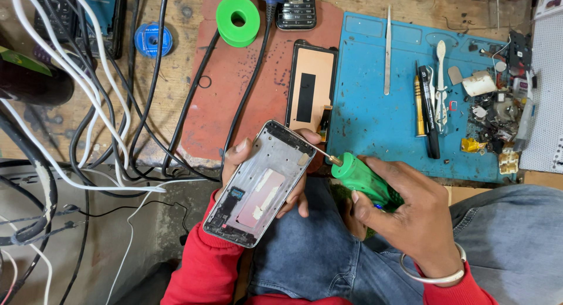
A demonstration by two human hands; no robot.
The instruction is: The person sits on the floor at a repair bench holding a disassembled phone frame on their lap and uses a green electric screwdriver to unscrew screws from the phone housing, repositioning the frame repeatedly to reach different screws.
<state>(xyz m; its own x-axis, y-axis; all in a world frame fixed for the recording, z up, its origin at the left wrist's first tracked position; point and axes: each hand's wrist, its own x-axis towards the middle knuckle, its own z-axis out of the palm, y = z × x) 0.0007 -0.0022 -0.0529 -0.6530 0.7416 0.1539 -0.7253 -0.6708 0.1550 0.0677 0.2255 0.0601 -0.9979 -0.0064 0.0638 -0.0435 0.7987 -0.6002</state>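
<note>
While the head camera looks straight down, the left hand (258, 164) cradles a stripped phone frame (261, 185) from beneath, thumb on its upper left edge and fingers curled up around its right edge, so the frame sits over the lap just off the near edge of the table (176, 65). Its long axis runs from about seven o'clock, by the red sleeve (199, 264), up to about one o'clock, inner side facing the camera. The right hand (410, 214) is closed around a green screwdriver (360, 179), which lies at about three o'clock from the frame. The thin metal shaft points toward ten o'clock and meets the frame at its upper right corner, close to the left fingertips; whether the tip sits in a screw is too small to tell. So the tool comes in across the frame's short side, not along its length, with the right hand the working one and the left hand the steadying one. Beyond, at twelve o'clock, a phone back panel (311, 85) lies flat between a red mat (234, 94) and a blue mat (381, 106), where tweezers (387, 50) and small parts rest.
</note>
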